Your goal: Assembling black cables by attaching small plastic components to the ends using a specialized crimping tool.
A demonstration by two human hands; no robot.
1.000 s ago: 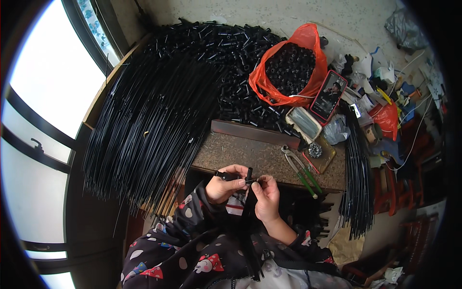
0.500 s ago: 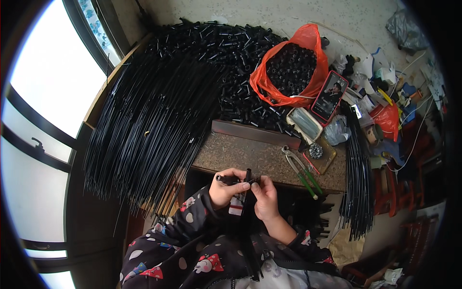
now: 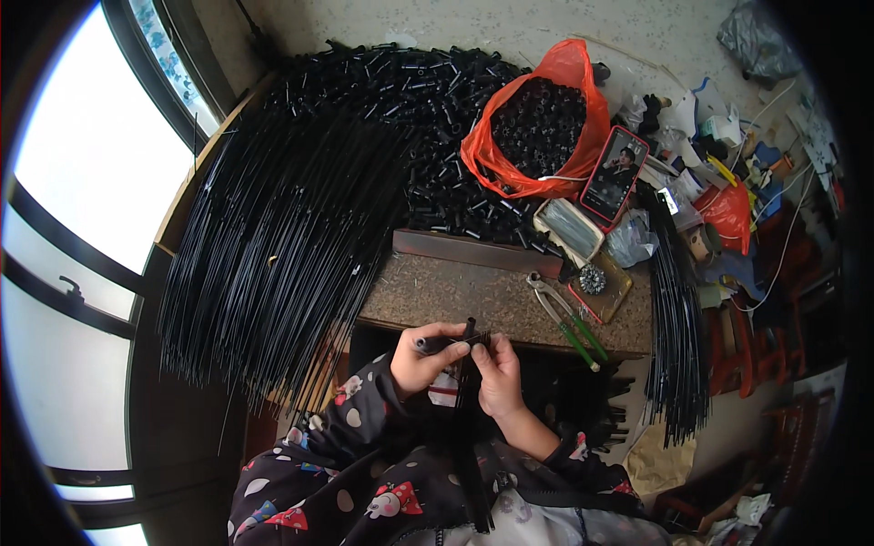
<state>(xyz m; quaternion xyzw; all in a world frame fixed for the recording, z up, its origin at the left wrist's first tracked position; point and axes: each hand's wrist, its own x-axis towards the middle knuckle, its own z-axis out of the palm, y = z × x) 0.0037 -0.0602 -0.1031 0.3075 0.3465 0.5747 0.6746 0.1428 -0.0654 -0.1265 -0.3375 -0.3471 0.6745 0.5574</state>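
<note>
Left hand (image 3: 417, 366), thumb and fingers clamped on a black tubular fitting (image 3: 434, 345), just this side of the speckled tabletop (image 3: 446, 289)! Right hand (image 3: 501, 378) sits at its three o'clock, thumb and fingertips pinched together on a small dark piece (image 3: 483, 338), too blurred to name; green-handled pincers (image 3: 563, 322) lie at two o'clock, black rods (image 3: 273, 237) fan out at ten

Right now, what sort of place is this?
Probably a small workshop for hand work, judging by the heap of short black tubes, the broad spread of thin black rods and the green-handled pliers.
</note>
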